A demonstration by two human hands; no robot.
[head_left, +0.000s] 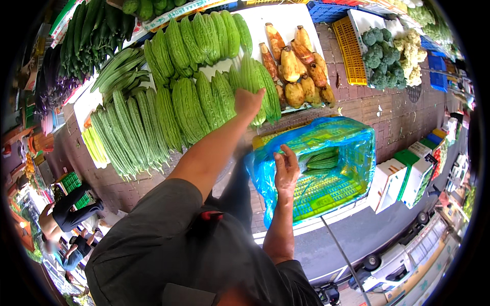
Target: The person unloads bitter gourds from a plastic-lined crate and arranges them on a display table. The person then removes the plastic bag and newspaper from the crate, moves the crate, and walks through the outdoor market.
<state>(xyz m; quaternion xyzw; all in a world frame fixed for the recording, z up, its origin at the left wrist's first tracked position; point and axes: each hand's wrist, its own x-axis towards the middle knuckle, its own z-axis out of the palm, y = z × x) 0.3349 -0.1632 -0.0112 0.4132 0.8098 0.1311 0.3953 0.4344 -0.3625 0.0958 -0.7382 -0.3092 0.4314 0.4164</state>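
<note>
Gourds fill the upper middle of the frame; my left hand (248,102) reaches up among the bitter gourds (204,97), its fingers curled around one of them near the centre top, though I cannot tell how firmly it is gripped; my right hand (286,171) sits just below centre, fingers loosely spread and half curled at the edge of the blue bag (357,148); that bag lines a green crate (326,196) right of centre, and a few gourds already lie inside it at the far end; ridged gourds (127,132) lie in a fan at the left of the pile; lotus roots (301,66) sit on the white tray (286,18) at the upper middle right; broccoli (377,58) and cauliflower (411,56) are at the upper right, beside a yellow crate (349,51); dark cucumbers (89,30) are stacked at the upper left; another person (71,211) bends over at the lower left.
</note>
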